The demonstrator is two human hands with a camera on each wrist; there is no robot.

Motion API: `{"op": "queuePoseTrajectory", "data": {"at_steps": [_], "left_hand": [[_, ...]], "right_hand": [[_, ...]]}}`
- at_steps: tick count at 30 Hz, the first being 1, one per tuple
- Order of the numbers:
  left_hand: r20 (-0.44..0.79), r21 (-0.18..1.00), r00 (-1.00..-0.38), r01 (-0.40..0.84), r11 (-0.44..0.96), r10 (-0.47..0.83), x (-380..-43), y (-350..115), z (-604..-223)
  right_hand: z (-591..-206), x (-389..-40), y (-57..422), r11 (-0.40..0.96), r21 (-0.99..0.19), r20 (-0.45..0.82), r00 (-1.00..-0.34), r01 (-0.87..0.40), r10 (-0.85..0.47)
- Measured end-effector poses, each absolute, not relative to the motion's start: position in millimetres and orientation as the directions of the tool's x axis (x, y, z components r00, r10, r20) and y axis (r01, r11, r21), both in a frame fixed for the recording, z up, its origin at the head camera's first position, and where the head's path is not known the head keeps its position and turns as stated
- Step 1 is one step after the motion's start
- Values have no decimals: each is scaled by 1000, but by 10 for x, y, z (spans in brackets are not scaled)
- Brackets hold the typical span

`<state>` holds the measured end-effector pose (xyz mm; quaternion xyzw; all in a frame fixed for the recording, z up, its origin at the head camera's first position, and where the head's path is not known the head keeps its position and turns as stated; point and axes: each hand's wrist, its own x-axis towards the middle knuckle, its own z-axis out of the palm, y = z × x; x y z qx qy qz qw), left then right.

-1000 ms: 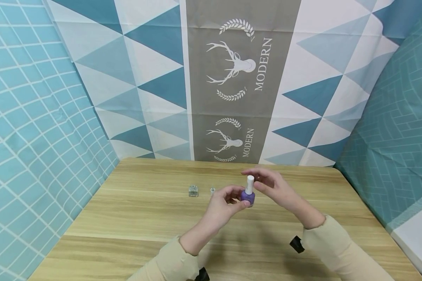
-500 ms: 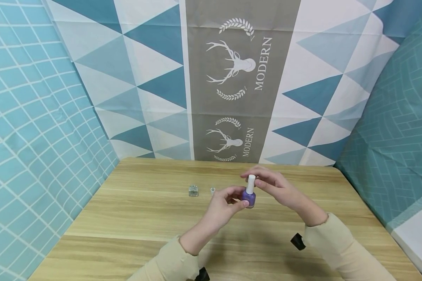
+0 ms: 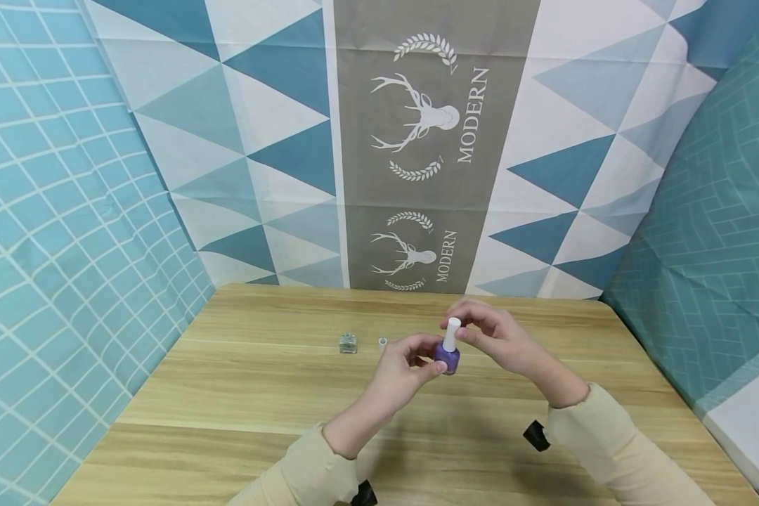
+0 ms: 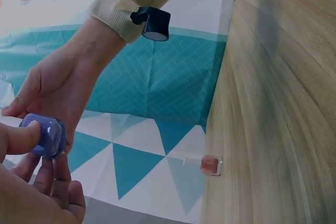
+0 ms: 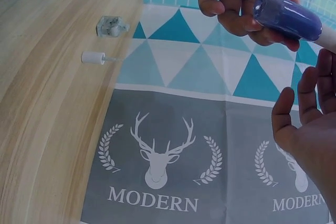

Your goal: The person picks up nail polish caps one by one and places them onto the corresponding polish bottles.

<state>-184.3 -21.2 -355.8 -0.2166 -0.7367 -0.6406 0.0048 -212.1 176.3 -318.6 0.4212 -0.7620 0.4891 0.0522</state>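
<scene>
A small purple nail polish bottle (image 3: 446,358) with a tall white cap (image 3: 452,334) is held above the table. My left hand (image 3: 400,376) pinches the bottle's body between thumb and fingers; in the left wrist view the thumb lies across the purple glass (image 4: 47,135). At the cap is my right hand (image 3: 496,343), its thumb and fingertips on either side of it. The cap leans slightly to the right. In the right wrist view the bottle (image 5: 287,18) lies tilted between both hands, and the cap's end passes out of frame.
An open clear glass bottle (image 3: 348,344) stands on the wooden table (image 3: 259,393), left of the hands. Near it is a white cap with a brush (image 5: 93,57). The left wrist view also shows a reddish bottle (image 4: 211,165) on the table. Patterned cloth walls enclose the table.
My right fingers have moved in closer around the white cap, and the cap leans a little more to the right. The left hand has hardly moved.
</scene>
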Motion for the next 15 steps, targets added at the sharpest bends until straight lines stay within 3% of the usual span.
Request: {"op": "queuePoseTrajectory", "data": {"at_steps": [15], "left_hand": [[274, 943, -909, 318, 99, 313, -1853, -213, -3577]], "right_hand": [[-3224, -2134, 1744, 157, -693, 545, -653, -704, -526]]}}
